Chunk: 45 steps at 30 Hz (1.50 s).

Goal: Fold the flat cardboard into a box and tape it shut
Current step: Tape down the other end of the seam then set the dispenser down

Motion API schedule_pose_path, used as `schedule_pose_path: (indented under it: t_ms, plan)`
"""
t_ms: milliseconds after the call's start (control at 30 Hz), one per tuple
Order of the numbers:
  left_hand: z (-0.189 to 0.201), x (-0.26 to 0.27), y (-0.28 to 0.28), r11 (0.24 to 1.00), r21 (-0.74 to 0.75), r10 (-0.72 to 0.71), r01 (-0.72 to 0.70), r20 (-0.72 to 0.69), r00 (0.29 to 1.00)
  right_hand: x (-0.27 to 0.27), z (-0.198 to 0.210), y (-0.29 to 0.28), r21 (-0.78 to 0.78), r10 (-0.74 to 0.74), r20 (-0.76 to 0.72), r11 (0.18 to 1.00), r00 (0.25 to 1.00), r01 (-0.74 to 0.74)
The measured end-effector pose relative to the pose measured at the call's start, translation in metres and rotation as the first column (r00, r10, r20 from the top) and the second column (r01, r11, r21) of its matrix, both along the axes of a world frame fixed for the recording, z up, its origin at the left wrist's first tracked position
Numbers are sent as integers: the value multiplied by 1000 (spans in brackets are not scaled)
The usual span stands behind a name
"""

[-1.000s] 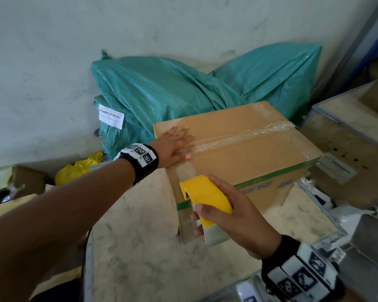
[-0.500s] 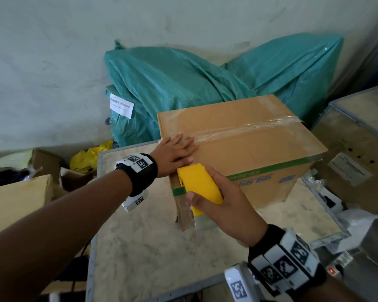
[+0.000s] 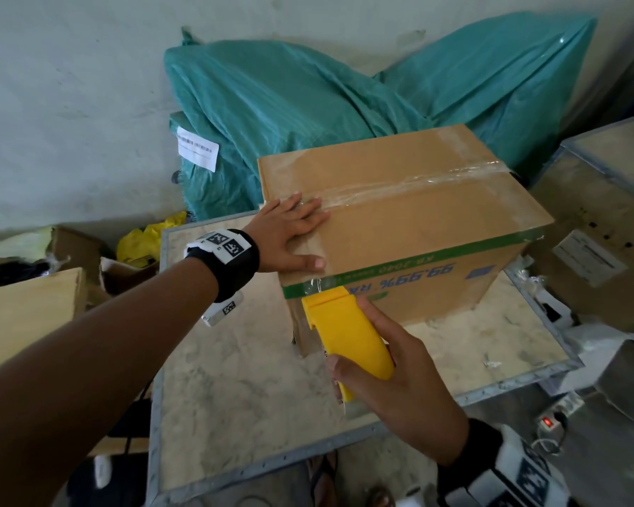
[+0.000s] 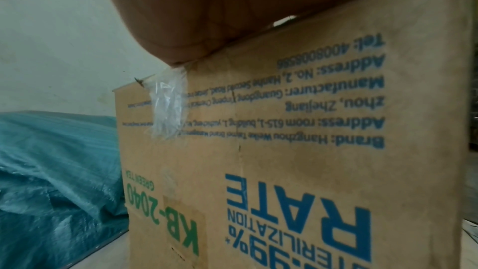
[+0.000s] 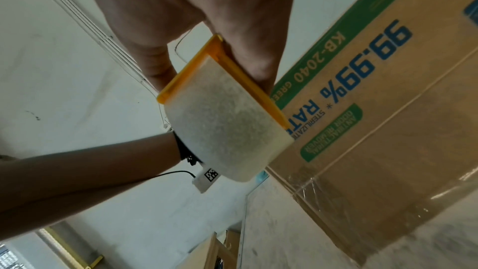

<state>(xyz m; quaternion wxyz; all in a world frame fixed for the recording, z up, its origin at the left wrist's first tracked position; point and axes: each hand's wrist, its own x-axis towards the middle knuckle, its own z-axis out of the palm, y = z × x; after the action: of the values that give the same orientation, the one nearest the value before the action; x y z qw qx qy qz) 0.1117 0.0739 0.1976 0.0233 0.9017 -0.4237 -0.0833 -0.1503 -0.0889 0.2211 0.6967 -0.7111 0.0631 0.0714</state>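
Observation:
A closed brown cardboard box (image 3: 418, 214) with green stripe and blue print stands on the marble-topped table (image 3: 242, 397). Clear tape (image 3: 399, 184) runs along its top seam. My left hand (image 3: 290, 232) lies flat on the near left end of the top, fingers straight over the tape. My right hand (image 3: 392, 389) grips a yellow tape dispenser (image 3: 348, 334), its front edge against the box's side just under the top corner. In the right wrist view the dispenser (image 5: 222, 107) shows its tape roll beside the box (image 5: 375, 130). A loose tape end (image 4: 168, 105) hangs on the box side (image 4: 284, 150).
Teal plastic sacks (image 3: 308, 111) lean on the wall behind the box. A second box with a label (image 3: 593, 250) stands at the right. Cardboard pieces (image 3: 26, 316) and a yellow bag (image 3: 143, 243) lie at the left, below the table edge.
My right hand has drawn the dispenser down the box's near corner. My left hand has stayed flat on the taped top. My head moved back, so more table shows.

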Motion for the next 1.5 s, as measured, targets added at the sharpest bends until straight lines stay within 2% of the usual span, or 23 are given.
schedule_pose_path:
  t_ms: [133, 267, 367, 567, 733, 900, 1000, 1133, 1333, 1500]
  plan:
    - [0, -1, 0, 1000, -6, 11, -11, 3, 1000, 5, 2, 5, 15, -63, 111, 998, 992, 62]
    - [1, -3, 0, 1000, -12, 17, -17, 6, 1000, 13, 6, 4, 155, -123, 66, 982, 990, 111]
    - [1, -3, -1, 1000, -10, 22, -22, 9, 1000, 21, 4, 0, 188, -158, 30, 971, 987, 150]
    - [2, -4, -2, 1000, 2, 25, -25, 12, 1000, 33, -5, -8, 262, -179, -128, 943, 976, 207]
    - [5, -6, -2, 1000, 2, 30, -29, -13, 999, 22, -30, -10, 203, -90, -323, 966, 942, 162]
    - [8, -7, -2, 999, 44, 27, -25, -43, 999, 18, -39, -22, 199, -73, -258, 972, 963, 127]
    - [18, -13, -6, 992, 92, 92, -84, -78, 993, 23, -48, -35, 166, -91, -225, 978, 970, 130]
    - [16, -34, -3, 993, 51, 109, -107, -43, 993, 26, -56, -47, 79, -89, -184, 991, 979, 105]
    - [-1, -47, -4, 985, -44, 166, -166, 4, 986, 32, -59, -56, 97, -30, -176, 994, 984, 47]
    - [-5, -47, -6, 979, -57, 194, -194, 6, 981, 40, -72, -61, 79, 30, -147, 997, 989, -19]
